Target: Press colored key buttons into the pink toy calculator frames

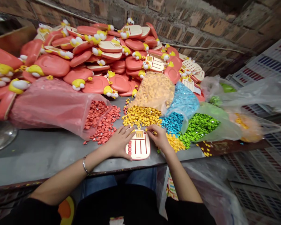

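A cream toy board [142, 149] with a red rim and red slots lies flat on the grey table in front of me. Small red pieces [129, 147] line its left column, and a yellow panel is near its top. My left hand [118, 142] spans the board's left side, thumb at the lower edge and fingers at the top, holding it. At the board's upper right corner, my right hand [158, 136] has thumb and fingers pinched together. A tiny dark red bit shows by those fingertips; what they hold is too small to make out.
Behind lies a heap of red-backed toy boards [119, 82] with yellow-and-white heads. Around my hands, plastic bags spill red beads [105, 125], gold beads [142, 115], blue beads [172, 122], green beads [200, 126] and yellow-orange beads [175, 142]. A brick wall [192, 28] stands behind.
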A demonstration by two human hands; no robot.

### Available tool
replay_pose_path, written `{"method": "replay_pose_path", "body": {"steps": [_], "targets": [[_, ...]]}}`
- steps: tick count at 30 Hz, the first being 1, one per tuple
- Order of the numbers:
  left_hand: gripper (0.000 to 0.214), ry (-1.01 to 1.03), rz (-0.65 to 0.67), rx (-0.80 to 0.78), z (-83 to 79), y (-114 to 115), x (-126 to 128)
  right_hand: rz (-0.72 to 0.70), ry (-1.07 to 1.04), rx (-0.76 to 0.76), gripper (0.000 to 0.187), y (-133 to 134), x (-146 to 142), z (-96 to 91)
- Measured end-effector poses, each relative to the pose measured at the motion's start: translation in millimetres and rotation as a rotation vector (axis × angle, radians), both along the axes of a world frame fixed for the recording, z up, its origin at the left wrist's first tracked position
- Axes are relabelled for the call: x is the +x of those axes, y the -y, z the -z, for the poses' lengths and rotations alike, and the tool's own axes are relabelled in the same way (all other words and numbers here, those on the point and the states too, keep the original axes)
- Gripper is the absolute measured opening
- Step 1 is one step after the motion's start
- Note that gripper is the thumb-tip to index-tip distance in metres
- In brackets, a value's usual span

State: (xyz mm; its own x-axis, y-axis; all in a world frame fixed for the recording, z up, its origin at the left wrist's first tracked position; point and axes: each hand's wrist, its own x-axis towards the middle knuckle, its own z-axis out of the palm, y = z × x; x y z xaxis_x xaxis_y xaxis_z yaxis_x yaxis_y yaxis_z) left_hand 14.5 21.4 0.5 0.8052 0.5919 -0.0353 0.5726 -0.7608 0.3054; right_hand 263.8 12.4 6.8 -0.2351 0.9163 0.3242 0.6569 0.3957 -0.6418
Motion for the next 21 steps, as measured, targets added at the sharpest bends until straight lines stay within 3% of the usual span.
{"method": "replay_pose_path", "body": {"steps": [7,12,18,21], "targets": [[0.109,0.004,-0.007,-0.006,-2.7,0,1,-0.066,0.22,0.05,0.018,12,-1,11.9],[0.112,-0.015,-0.019,-0.019,-5.2,2,2,-0.145,0.134,-0.001,0.017,27,-3,12.6],[0.111,-0.015,-0.008,-0.001,-3.3,2,2,-0.223,0.038,0.009,0.019,23,-34,23.4],[0.111,0.008,-0.014,0.001,-2.6,2,2,-0.385,0.007,-0.093,0.017,27,-36,12.1]]}}
